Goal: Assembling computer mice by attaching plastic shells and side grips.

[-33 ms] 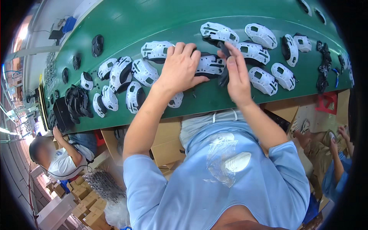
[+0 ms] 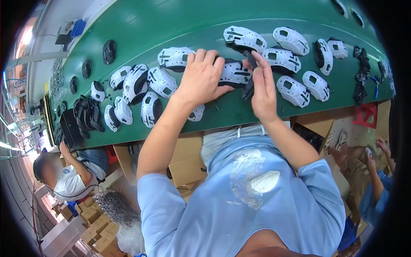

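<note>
My left hand [image 2: 203, 77] is closed over the left end of a curved white plastic shell [image 2: 235, 73] with slots and a black underside, its thumb along the near edge. At the shell's right end, my right hand [image 2: 264, 83] pinches a dark, narrow black piece [image 2: 248, 88], held upright against the shell; its exact kind cannot be made out. Similar white shells lie around, one [image 2: 173, 56] just left of my left hand and another [image 2: 282, 59] right of my right hand.
More white shells [image 2: 162, 81] are spread over the green table [image 2: 188, 25]. A pile of black parts [image 2: 86, 112] lies at the left, a black cluster [image 2: 362, 70] and blue tool [image 2: 376, 86] at the right. A co-worker [image 2: 70, 175] sits left; another person's arm [image 2: 376, 182] shows right.
My right hand and forearm have shifted slightly left, with the black piece still in the fingers. My left hand stays on the shell.
</note>
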`<action>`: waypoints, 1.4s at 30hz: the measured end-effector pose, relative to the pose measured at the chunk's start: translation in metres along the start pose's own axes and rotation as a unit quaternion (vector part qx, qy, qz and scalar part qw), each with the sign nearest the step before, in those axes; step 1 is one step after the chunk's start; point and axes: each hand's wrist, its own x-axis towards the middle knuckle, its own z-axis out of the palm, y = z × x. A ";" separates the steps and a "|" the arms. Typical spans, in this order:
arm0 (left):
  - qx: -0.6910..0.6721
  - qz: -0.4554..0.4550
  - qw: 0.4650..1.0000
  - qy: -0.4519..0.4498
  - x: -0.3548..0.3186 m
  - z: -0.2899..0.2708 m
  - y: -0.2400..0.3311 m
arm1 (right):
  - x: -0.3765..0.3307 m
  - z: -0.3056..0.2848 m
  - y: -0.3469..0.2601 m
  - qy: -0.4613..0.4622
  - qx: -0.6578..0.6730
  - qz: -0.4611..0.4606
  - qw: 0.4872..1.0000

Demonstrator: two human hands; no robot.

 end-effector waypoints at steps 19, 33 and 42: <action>-0.662 -0.198 0.622 0.368 -0.011 0.025 0.071 | -0.030 0.004 -0.029 -0.014 0.277 0.105 0.955; -0.559 -0.026 0.745 0.363 -0.026 0.022 0.055 | 0.001 -0.011 -0.042 -0.172 -0.122 -0.273 0.939; -0.534 0.023 0.771 0.345 -0.028 0.030 0.054 | 0.006 -0.006 -0.043 -0.214 -0.177 -0.310 0.910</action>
